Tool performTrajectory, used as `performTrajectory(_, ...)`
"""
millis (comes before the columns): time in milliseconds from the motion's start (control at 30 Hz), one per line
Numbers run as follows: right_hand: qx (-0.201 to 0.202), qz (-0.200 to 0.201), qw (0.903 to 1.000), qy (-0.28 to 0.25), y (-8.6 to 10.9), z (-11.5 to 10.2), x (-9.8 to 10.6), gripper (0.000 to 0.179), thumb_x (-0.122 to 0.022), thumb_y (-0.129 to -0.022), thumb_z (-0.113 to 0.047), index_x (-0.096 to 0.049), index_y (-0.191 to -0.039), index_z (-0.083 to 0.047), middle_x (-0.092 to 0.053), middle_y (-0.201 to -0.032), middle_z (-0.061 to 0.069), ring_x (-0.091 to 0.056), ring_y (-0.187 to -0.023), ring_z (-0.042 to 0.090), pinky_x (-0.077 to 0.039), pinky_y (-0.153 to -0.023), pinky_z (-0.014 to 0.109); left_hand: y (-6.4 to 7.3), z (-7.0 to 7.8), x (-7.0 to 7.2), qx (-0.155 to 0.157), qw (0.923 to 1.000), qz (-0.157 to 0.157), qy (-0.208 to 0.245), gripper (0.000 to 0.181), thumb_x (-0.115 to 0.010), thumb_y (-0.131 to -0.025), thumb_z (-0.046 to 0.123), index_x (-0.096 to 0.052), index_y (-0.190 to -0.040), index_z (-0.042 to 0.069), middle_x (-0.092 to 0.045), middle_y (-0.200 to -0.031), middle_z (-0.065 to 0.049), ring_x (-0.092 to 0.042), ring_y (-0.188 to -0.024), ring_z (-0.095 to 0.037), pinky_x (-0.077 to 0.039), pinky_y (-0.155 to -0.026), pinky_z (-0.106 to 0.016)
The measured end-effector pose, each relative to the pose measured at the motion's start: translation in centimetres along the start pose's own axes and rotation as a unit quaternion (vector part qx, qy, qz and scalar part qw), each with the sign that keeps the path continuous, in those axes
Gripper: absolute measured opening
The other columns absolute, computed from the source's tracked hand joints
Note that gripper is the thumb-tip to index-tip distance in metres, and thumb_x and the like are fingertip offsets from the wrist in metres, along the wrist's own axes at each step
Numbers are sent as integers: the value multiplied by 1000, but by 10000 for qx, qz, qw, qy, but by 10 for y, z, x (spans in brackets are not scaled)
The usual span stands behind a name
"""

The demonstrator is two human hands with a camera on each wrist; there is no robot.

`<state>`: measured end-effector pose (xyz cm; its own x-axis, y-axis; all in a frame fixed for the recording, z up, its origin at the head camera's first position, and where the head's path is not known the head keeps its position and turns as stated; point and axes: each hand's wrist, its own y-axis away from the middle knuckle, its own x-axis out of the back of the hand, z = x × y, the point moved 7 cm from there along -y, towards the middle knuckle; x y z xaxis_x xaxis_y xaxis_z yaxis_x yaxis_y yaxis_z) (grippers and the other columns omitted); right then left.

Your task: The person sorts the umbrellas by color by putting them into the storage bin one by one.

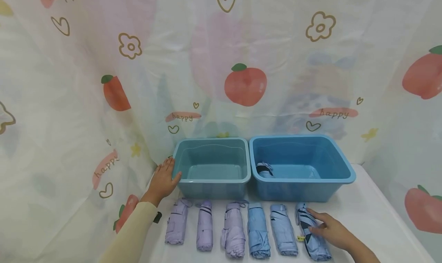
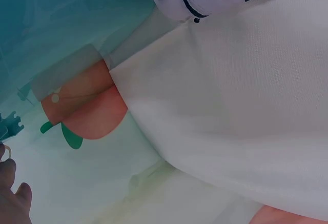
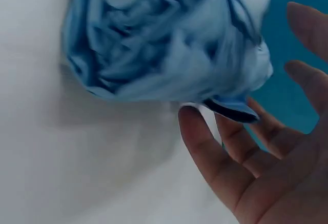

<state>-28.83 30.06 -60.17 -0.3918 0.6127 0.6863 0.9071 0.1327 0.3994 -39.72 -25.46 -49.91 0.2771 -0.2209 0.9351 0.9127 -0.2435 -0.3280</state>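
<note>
My left hand rests with extended fingers on the left rim of the teal bin. In the left wrist view only part of that hand shows, at the lower left edge. At the right end of a row of folded umbrellas, my right hand reaches over a blue umbrella with black bands, fingertips at its side. The right wrist view has a blue umbrella's bunched end beside the spread fingers of my right hand; no firm grip shows.
A blue bin stands right of the teal one, with a folded umbrella inside at its left. Left of the banded umbrella lie two blue umbrellas and three purple umbrellas. A printed curtain hangs behind the white table.
</note>
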Motion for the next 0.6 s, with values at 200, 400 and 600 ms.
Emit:
performTrajectory(200,-211,-154,9994,231,-1,10,-20,91,-60,-69,-60,-29,-139,-11,-32,-128,35,-31,-113,54,-30,-82,64,2,-1,0,37,10000,-42,7,72,-31,-90,53,-27,-138,0,-26,-142,-15,-19,-131,-29,-17,-101,-50)
performTrajectory(400,-267,-242,9993,45,-1,2,-28,90,-58,-71,-60,-25,-141,-13,-25,-135,32,-26,-115,55,-26,-84,65,2,-2,2,41,10000,31,84,71,-33,-90,52,-28,-138,0,-26,-142,-14,-20,-131,-30,-16,-102,-49)
performTrajectory(600,-307,-183,9993,105,-3,-2,-29,87,-58,-72,-60,-29,-140,-15,-26,-135,31,-26,-116,54,-26,-85,65,0,-1,0,49,9999,38,96,70,-34,-90,51,-29,-138,0,-27,-142,-15,-21,-130,-30,-18,-100,-51)
